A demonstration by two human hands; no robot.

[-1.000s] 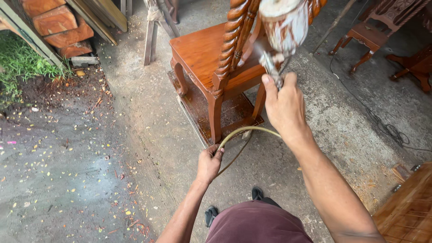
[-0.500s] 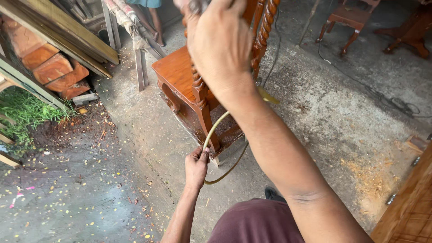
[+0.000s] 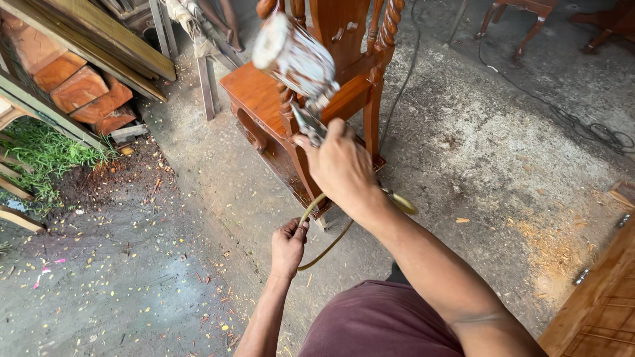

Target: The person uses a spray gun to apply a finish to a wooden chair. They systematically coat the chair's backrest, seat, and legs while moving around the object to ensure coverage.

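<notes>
My right hand (image 3: 340, 165) grips a spray gun (image 3: 301, 73) with a paint-stained metal cup on top, held over the seat of a varnished wooden chair (image 3: 261, 92) with twisted back posts. A yellowish air hose (image 3: 331, 241) runs from the gun down past the chair leg. My left hand (image 3: 288, 246) is closed on that hose, low and near the concrete floor, just in front of the chair's base.
Reddish wood blocks (image 3: 79, 89) and long planks (image 3: 99, 33) lean at the upper left beside grass (image 3: 40, 155). Another chair (image 3: 522, 20) stands at the upper right. A black cable (image 3: 562, 116) trails over the floor. A wooden panel (image 3: 595, 304) fills the lower right corner.
My right hand dropped from close to the camera to chair-seat height, bringing the spray gun and cup back into view. The view shifted. My left hand stayed on the hose.
</notes>
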